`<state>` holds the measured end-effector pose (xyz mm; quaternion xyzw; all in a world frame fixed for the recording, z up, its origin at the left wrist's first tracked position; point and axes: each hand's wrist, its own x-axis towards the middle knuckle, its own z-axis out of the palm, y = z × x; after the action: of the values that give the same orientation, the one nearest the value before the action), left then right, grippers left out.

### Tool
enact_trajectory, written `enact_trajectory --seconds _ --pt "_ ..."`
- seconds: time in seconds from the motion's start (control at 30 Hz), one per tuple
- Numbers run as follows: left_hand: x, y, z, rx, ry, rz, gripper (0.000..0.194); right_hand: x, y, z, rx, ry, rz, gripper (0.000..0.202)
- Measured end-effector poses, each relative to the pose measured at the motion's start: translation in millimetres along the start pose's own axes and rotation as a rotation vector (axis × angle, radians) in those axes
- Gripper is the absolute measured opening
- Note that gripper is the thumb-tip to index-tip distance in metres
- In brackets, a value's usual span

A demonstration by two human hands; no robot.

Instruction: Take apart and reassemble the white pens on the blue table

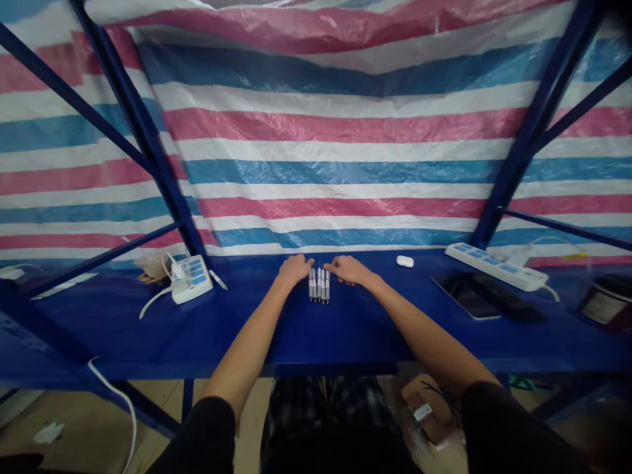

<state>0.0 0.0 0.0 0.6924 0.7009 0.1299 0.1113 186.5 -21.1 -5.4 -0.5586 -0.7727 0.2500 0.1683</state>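
Note:
Several slim white pens lie side by side in a short row on the blue tabletop, dark ends toward me. At the far left end of the row, my left hand has its fingers curled, the thumb against the outer pen. My right hand is curled in the same way at the far right end, with thumb and finger at the pen on that side. The undersides of both hands are hidden, so how firmly they grip does not show.
On the left are a white power strip with a plug and cable, and a loose white pen. To the right lie a small white case, a phone and another power strip. Blue frame posts flank the table.

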Motion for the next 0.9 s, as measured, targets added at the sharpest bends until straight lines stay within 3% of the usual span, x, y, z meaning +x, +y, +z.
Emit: enact_trajectory --seconds 0.1,0.27,0.6,0.77,0.9 --pt "15.3 -8.2 20.4 0.094 0.073 0.054 0.048 18.6 12.7 18.7 -0.084 0.048 0.041 0.052" --pt "10.5 -20.8 36.9 0.153 0.119 0.125 0.042 18.8 28.3 30.4 -0.087 0.130 0.064 0.056" --pt "-0.5 -2.5 37.3 0.083 0.105 0.078 0.037 17.8 19.1 36.4 -0.250 0.133 0.039 0.050" --pt "-6.2 5.5 36.4 -0.015 0.030 0.068 0.045 21.2 26.6 28.7 -0.102 0.067 0.015 0.042" --pt "-0.8 -0.4 36.9 -0.097 -0.041 0.125 0.048 21.8 32.7 24.0 0.115 -0.019 0.037 0.043"
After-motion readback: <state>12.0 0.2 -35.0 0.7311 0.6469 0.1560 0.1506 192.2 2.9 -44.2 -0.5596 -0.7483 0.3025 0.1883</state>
